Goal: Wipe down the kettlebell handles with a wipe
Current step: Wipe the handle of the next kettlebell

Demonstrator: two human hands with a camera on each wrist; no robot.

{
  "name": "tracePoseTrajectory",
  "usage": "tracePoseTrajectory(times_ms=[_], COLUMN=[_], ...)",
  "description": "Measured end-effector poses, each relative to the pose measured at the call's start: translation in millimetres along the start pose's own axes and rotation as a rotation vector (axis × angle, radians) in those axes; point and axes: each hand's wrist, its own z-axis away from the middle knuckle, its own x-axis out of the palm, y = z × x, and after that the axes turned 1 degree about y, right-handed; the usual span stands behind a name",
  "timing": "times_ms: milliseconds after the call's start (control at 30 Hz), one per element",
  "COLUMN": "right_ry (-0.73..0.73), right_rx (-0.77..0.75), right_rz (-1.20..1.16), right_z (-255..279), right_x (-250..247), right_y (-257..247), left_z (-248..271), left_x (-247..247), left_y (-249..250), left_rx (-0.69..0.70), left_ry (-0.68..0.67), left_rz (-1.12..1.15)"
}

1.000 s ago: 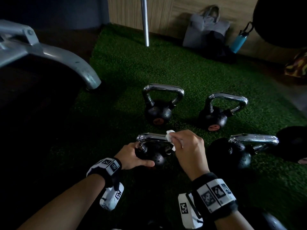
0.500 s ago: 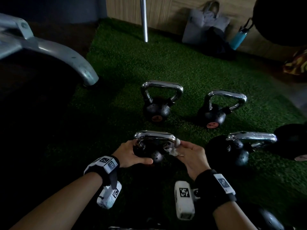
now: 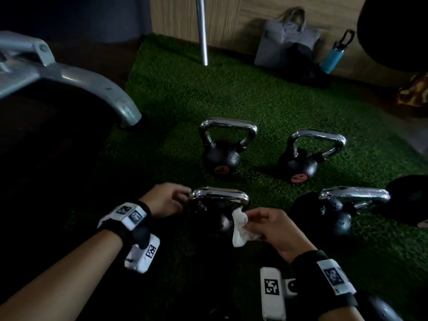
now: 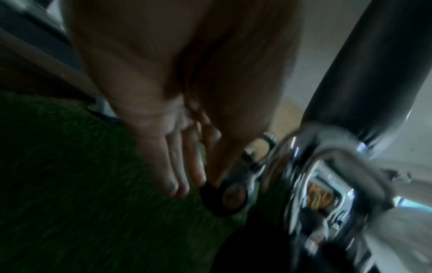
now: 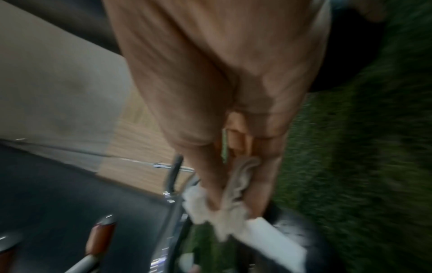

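The nearest kettlebell [image 3: 215, 221] is black with a chrome handle [image 3: 220, 195] and stands on green turf. My right hand [image 3: 250, 221] pinches a crumpled white wipe [image 3: 239, 225] just below the handle's right corner, where the wipe touches the handle's right leg. The right wrist view shows the wipe [image 5: 236, 208] bunched between thumb and fingers of the right hand [image 5: 233, 199]. My left hand [image 3: 185, 198] is at the handle's left corner. The blurred left wrist view shows the left hand [image 4: 182, 184] with fingers straight beside the chrome handle [image 4: 327, 157].
Three more chrome-handled kettlebells stand on the turf: back centre [image 3: 221, 156], back right [image 3: 298, 163] and near right [image 3: 335, 214]. A grey machine leg [image 3: 97, 89] curves down at left. A metal pole [image 3: 202, 31], grey bag [image 3: 287, 45] and blue bottle [image 3: 335, 54] line the wall.
My right hand came off the top of the handle and dropped to its right leg with the wipe. My left hand left the bell's body and rose to the handle's left corner.
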Motion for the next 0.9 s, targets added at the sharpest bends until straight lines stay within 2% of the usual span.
tracePoseTrajectory(times_ms=[67,100,133,233,367,500,600,667,700,767,833,867,900], right_ry=[-0.006,0.000,0.013,0.042,0.051,0.224,0.410,0.363,0.310,0.303,0.421,0.428,0.362], right_rx=[-0.125,-0.186,-0.240,-0.403,-0.534,-0.642,-0.735,-0.746,-0.729,-0.650,-0.450,-0.315,-0.198], right_rz=[-0.012,-0.026,-0.041,-0.044,-0.061,0.131,0.289,0.295,0.259,0.132,0.100,0.139,0.183], right_z=[5,6,8,12,19,15,9,6,3,-5,-16,-23,-29], right_x=[6,10,15,26,34,38,44,45,43,37,26,21,18], right_y=[-17,-26,-35,-61,-80,-81,-78,-72,-66,-46,-15,1,16], left_z=[4,8,12,31,38,40,42,43,43,41,44,45,44], left_x=[-21,-28,-31,-26,-12,-10,-8,-5,-6,-8,-5,0,6], left_y=[7,16,29,77,108,111,106,100,95,82,73,71,70], left_rx=[0.009,0.068,0.140,0.241,0.135,0.036,0.082,0.137,0.182,0.315,0.418,0.461,0.497], left_ry=[0.277,0.363,0.383,0.172,-0.057,-0.158,-0.142,-0.038,0.056,0.285,0.432,0.479,0.506], left_rz=[0.122,0.215,0.310,0.465,0.669,0.914,0.960,0.949,0.895,0.628,0.317,0.177,0.073])
